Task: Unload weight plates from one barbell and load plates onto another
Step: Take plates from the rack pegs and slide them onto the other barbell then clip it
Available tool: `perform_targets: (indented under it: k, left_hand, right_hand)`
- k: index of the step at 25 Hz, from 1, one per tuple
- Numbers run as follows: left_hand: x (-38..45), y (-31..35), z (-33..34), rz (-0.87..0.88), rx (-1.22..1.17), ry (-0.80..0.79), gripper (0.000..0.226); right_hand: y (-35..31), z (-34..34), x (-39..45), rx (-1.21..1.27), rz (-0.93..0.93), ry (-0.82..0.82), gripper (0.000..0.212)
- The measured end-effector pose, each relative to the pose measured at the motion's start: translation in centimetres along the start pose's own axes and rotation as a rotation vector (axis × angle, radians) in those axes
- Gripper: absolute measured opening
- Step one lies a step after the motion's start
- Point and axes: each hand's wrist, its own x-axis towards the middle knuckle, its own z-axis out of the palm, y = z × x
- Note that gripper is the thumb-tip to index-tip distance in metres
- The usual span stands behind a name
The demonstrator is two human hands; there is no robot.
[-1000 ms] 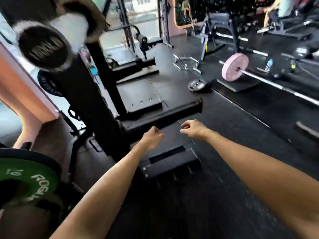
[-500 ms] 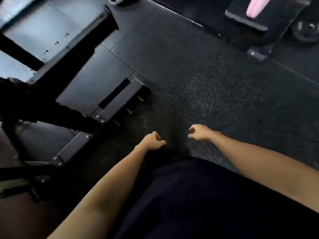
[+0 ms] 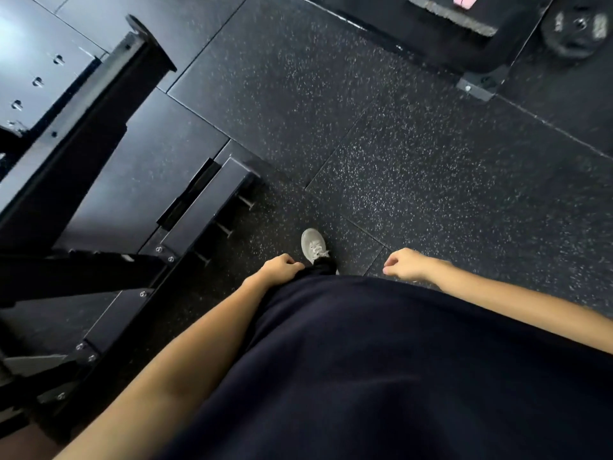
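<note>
- My left hand [image 3: 282,268] hangs loosely curled, holding nothing, over the speckled rubber floor [image 3: 414,167].
- My right hand [image 3: 403,264] is the same, empty.
- A pink plate [image 3: 466,0] peeks in at the floor's top edge on a black mat [image 3: 441,24]; a black plate [image 3: 577,26] lies by the top right corner.
- A grey shoe [image 3: 312,244] steps between my hands.

I wear a dark navy shirt [image 3: 381,360], loose and plain, with my forearms bare. Dark trousers [image 3: 323,265] end over a grey laced sneaker [image 3: 312,244].
</note>
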Motion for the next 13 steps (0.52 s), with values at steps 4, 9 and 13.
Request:
perform_targets:
  k: [4, 9, 13]
  left_hand:
    - [4.5, 2.7, -9.9, 0.056, 0.076, -0.022, 0.036]
    - [8.8, 4.9, -19.2, 0.038, 0.058, -0.007, 0.041]
    - [13.3, 6.4, -24.1, 0.000, 0.056, -0.057, 0.043]
  right_hand:
    - [-6.2, -9.4, 3.7, 0.020, 0.005, 0.115, 0.023]
    - [-15.4, -17.9, 8.3, 0.061, -0.074, 0.211, 0.020]
    - [-21.6, -23.6, 13.6, -0.002, -0.131, 0.131, 0.013]
